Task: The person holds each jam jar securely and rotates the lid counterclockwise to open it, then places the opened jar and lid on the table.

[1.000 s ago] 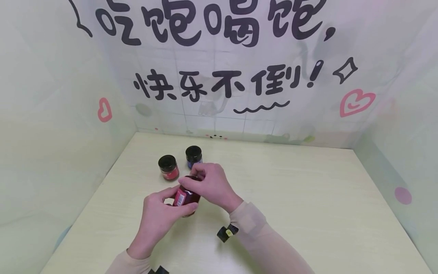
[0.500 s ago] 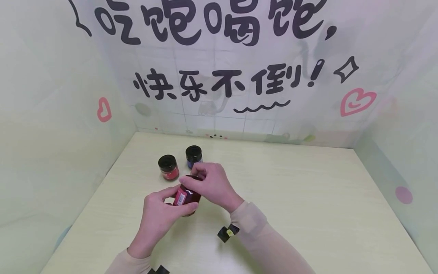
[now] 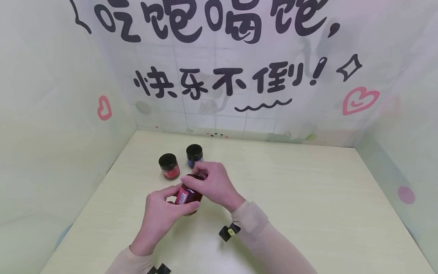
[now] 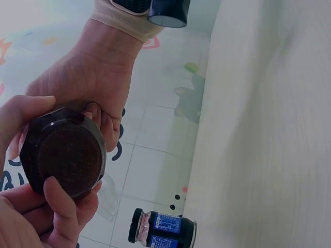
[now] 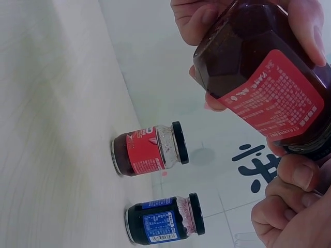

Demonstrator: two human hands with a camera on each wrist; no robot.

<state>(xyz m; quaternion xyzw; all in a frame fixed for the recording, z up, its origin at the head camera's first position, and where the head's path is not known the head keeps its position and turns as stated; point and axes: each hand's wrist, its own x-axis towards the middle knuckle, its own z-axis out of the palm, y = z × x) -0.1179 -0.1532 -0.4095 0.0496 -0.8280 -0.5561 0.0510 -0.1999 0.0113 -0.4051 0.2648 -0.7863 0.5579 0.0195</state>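
Head view: a dark-red jar [image 3: 193, 195] is gripped from the left by the left hand [image 3: 159, 216]. Its far lid [image 5: 313, 148] is pinched by the right hand [image 3: 216, 185].

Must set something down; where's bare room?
Free: pale tabletop from beige right sleeve to right printed wall, and beige left sleeve to left wall. Crowded: around the held dark faceted glass jar; behind, a black-lidded, red-labelled glass jar and black-lidded, blue-labelled glass jar.
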